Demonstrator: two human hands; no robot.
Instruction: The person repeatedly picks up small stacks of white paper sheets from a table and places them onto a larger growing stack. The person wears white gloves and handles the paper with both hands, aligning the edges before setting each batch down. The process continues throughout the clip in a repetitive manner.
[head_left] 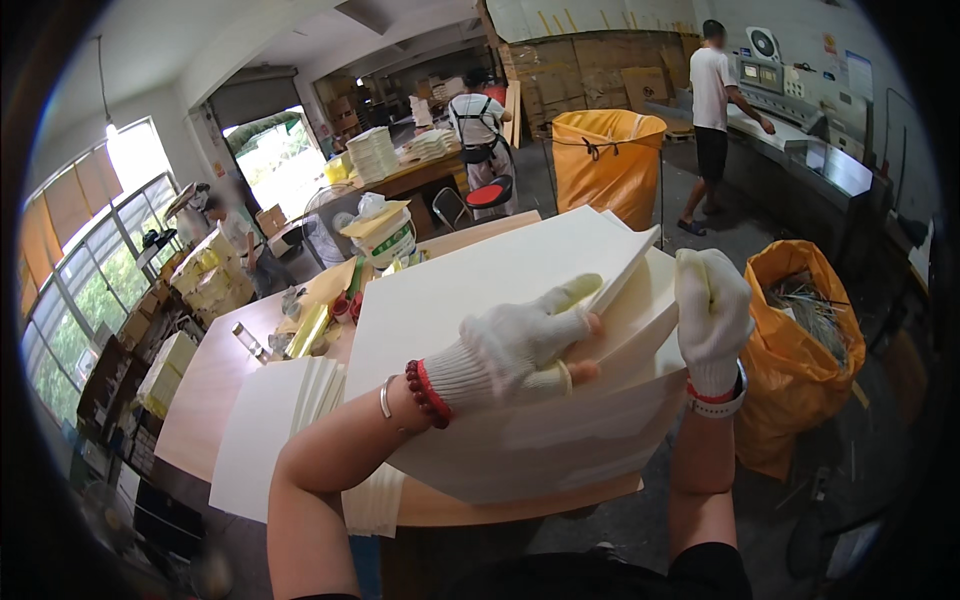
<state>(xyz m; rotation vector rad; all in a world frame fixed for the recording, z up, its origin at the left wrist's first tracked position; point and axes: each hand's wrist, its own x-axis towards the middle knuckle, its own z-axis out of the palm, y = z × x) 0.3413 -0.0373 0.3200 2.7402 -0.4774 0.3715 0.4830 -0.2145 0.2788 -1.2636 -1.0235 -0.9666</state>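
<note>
Large white sheets [450, 285], like thin card, lie before me in a stack whose right edges fan apart into layers. My left hand [515, 350], in a white knitted glove with some bare fingertips, reaches across them. Its thumb lies on the upper layer and its fingers curl by that layer's edge, closed on it. At the right edge, my right hand [712, 320], gloved too, is closed with its fingers bent against the lower sheets; its grip is partly hidden. The near part of the sheets bows down toward me.
More white sheets [268, 420] lie fanned on the wooden table [192, 425] at left. A white bucket [385, 240] stands behind. Orange waste bags [605, 165] stand beyond and at right, the nearer bag [800, 375] full of scraps. Several people work farther off.
</note>
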